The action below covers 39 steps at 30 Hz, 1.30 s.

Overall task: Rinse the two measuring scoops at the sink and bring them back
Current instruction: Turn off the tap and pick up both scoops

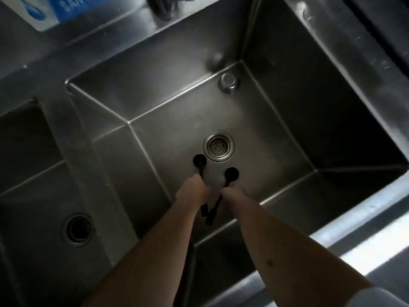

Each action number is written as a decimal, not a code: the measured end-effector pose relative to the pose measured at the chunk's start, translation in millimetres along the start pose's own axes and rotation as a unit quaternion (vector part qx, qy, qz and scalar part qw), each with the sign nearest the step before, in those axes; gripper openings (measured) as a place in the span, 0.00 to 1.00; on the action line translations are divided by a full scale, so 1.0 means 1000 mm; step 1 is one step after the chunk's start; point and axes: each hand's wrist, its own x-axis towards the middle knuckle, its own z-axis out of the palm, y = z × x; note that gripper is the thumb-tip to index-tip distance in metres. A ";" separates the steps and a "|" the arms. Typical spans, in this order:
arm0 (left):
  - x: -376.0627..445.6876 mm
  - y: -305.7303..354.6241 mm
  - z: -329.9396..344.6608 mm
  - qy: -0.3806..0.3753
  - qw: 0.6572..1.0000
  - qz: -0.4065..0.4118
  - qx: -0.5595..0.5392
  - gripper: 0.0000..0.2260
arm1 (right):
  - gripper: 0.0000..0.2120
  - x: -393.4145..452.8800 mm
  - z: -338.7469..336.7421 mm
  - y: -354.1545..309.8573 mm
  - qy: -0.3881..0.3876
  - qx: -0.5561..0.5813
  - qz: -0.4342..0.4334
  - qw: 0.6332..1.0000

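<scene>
I hold two small black measuring scoops over the steel sink basin (276, 89). My left hand (192, 193) grips the handle of the left scoop (199, 161), whose round bowl points toward the drain. My right hand (232, 197) grips the handle of the right scoop (231, 174). The two handle ends stick out below my fingers and nearly cross between my hands. Both scoop bowls hover just in front of the drain strainer (219, 146). No running water is visible.
A second basin with its own drain (77, 229) lies to the left behind a steel divider. A round steel fitting (228, 82) sits at the basin's far corner. A blue and white box (44, 9) stands on the back ledge. The sink's front rim (365, 235) runs at lower right.
</scene>
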 end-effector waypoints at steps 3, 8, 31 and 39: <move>0.024 0.001 0.017 0.037 0.997 -0.051 -0.044 0.17 | 0.17 0.023 0.008 0.004 0.051 0.042 0.027 0.997; 0.048 -0.002 0.033 0.103 0.991 -0.058 -0.061 0.14 | 0.16 0.051 0.018 0.002 0.118 0.012 0.016 0.993; -0.128 -0.015 -0.061 0.161 0.871 0.038 -0.463 0.08 | 0.09 -0.141 -0.027 -0.013 0.141 0.113 -0.298 0.937; -0.210 -0.050 -0.082 0.148 0.810 0.098 -0.560 0.07 | 0.03 -0.211 -0.022 0.025 0.174 0.136 -0.344 0.913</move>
